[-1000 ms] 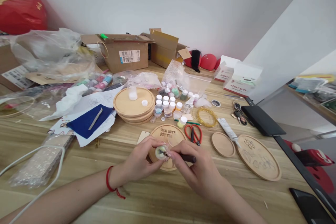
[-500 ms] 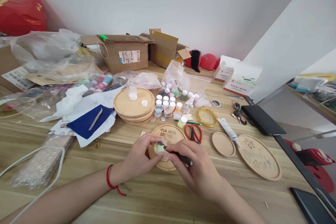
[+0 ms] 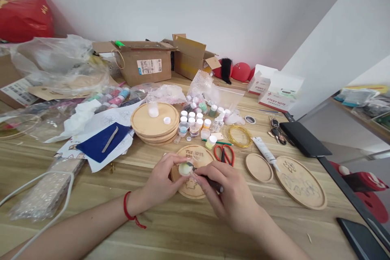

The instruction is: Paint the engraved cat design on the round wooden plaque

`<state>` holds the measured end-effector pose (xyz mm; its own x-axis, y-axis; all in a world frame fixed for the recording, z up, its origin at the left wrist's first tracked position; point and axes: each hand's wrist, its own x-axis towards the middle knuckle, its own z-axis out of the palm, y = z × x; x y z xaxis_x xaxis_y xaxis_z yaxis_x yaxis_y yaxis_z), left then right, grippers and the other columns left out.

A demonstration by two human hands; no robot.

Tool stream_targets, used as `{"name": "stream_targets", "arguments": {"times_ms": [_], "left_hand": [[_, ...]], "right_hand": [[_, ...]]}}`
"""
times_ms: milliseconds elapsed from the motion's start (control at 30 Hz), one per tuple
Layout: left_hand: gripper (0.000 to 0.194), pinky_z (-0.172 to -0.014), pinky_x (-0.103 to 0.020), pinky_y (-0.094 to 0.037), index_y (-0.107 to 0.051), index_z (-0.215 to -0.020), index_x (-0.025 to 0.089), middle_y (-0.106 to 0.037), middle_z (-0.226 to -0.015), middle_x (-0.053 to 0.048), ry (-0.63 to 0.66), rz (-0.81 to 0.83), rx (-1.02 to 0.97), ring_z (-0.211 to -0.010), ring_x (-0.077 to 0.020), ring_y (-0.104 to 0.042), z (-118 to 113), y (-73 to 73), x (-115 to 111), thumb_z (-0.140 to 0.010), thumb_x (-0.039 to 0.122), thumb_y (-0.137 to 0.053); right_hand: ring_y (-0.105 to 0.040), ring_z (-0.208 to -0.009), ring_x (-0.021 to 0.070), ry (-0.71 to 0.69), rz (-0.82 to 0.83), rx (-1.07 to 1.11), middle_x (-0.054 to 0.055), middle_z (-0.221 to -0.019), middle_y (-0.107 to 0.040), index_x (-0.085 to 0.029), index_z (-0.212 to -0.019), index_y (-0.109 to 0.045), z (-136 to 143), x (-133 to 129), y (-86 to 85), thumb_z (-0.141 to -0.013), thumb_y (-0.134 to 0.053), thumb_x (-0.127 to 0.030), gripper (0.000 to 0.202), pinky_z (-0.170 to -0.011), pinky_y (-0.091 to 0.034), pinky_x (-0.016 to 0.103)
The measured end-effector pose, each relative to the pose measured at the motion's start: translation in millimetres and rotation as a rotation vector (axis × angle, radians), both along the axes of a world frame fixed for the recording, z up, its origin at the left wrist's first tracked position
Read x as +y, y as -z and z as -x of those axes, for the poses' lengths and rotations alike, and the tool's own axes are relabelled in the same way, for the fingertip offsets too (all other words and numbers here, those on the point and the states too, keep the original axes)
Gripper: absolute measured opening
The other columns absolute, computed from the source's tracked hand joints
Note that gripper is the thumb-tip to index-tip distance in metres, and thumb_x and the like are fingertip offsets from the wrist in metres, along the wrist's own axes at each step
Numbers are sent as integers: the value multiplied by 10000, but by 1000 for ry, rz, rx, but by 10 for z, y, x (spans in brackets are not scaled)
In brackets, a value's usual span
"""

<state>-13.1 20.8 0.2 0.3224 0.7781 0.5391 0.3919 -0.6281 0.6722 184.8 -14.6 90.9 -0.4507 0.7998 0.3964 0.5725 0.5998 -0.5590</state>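
Note:
My left hand [image 3: 166, 175] pinches a small clear cup [image 3: 185, 168] with pale, yellowish-white contents. It is held just above a round wooden plate [image 3: 199, 190] that carries wire-like lettering and an outline figure. In my right hand [image 3: 224, 187] is a small dark-handled tool [image 3: 215, 185], whose metal tip reaches into the cup; its exact kind is hidden by my fingers. Beyond the plate stands a white-lidded jar [image 3: 211, 142] of yellow stuff. Red-handled scissors [image 3: 224, 154] lie right of it.
Stacked wooden plates [image 3: 155, 124] hold a clear bottle [image 3: 152, 107] behind my left hand. Several small jars [image 3: 191, 120] crowd the middle. Gold wire [image 3: 240, 136], a glue tube [image 3: 265, 152] and a drawn-on plate [image 3: 301, 183] lie to the right. Tweezers [image 3: 110, 139] rest on blue cloth [image 3: 99, 146].
The cup has tipped slightly and its pale contents show more toward me. The tool's tip has shifted a little within it. Both hands stay in nearly the same place.

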Motion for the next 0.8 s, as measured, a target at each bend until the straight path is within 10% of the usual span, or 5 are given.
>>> {"name": "stream_targets", "arguments": {"times_ms": [167,367,567,800], "left_hand": [[282,-837,-379,-545,-578,-1126,232,-685,-1048,-61,29,-19,8,-977,-210,-650,-15,4,-24,-863,293,-656],[306,-826,-375,-551,-599,-1109,215,-682,-1015,-72,-53,36,-19,-939,-216,-661,-9,15,-17,-851,363,-670],[290,-839,-370,-536,-591,-1078,218,-688,-1000,-58,11,-39,5,-953,-211,-650,-27,-1,-28,-840,345,-697],[306,-833,-366,-537,-591,-1092,219,-676,-995,-55,-42,-24,16,-931,-207,-653,-9,5,5,-833,343,-697]], "right_hand": [[-463,-545,121,7,92,11,-6,-612,-526,-190,-734,-544,8,-18,-40,-960,-466,-199,239,-532,-342,252],[-579,-702,144,-21,146,144,56,-836,-652,-177,-989,-631,-11,44,24,-969,-493,-232,150,-638,-450,255],[-427,-513,109,95,71,103,-16,-581,-491,-187,-677,-528,-10,37,34,-976,-444,-229,313,-495,-346,250],[-555,-633,127,78,112,162,38,-747,-639,-178,-876,-644,-15,90,40,-968,-495,-257,192,-562,-439,238]]}}
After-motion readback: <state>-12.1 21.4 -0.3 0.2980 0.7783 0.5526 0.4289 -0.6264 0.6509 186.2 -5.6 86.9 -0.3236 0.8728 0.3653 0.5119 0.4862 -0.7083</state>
